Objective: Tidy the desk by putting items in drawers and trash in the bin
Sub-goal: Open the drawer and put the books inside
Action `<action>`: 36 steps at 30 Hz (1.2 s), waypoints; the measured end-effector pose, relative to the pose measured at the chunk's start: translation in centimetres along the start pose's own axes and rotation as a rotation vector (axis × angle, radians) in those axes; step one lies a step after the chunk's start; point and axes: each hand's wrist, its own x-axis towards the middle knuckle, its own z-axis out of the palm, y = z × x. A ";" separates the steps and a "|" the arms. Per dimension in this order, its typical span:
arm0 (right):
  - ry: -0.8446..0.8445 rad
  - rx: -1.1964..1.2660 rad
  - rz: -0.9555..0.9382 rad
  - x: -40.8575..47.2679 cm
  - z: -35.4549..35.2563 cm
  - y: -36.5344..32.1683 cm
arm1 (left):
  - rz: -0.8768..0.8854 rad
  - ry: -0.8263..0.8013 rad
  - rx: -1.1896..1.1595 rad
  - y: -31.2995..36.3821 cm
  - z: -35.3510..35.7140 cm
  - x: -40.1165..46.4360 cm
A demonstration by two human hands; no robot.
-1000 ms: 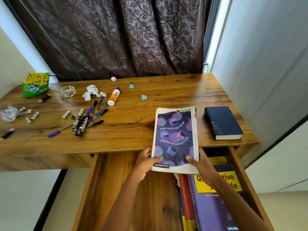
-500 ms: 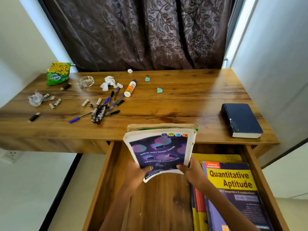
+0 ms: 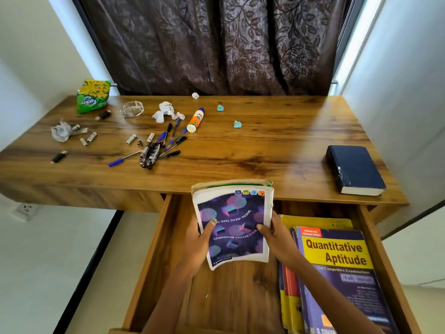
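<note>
Both hands' fingers (image 3: 212, 224) grip the notebook stack (image 3: 232, 222) at its sides, steadying it over the open drawer (image 3: 154, 256) below

A dark brown curtain (image 3: 216, 42) with a leaf pattern hangs at twelve o'clock behind the wooden table (image 3: 265, 145), whose grain shines where daylight falls across it. Pale walls (image 3: 397, 68) stand at three and at nine o'clock, with bright strips of light showing at both edges of the curtain. At eight o'clock a white wall socket (image 3: 26, 209) sits low under the table's edge, above a light floor (image 3: 36, 273) crossed by a dark strip (image 3: 89, 268).
</note>
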 end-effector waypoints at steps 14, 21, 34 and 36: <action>-0.026 -0.191 0.365 -4.8 0.0 3.6 | -0.227 -0.214 0.415 -7.6 1.8 -1.5; -0.138 -0.315 0.360 -5.1 0.0 3.2 | -0.232 -0.153 0.399 -8.4 2.1 -1.6; -0.094 -0.691 0.296 -4.1 -0.4 4.1 | -0.253 -0.213 0.356 -8.6 2.0 -1.8; -0.100 -0.705 0.292 -4.1 -0.5 4.3 | -0.220 -0.215 0.409 -8.7 2.1 -1.6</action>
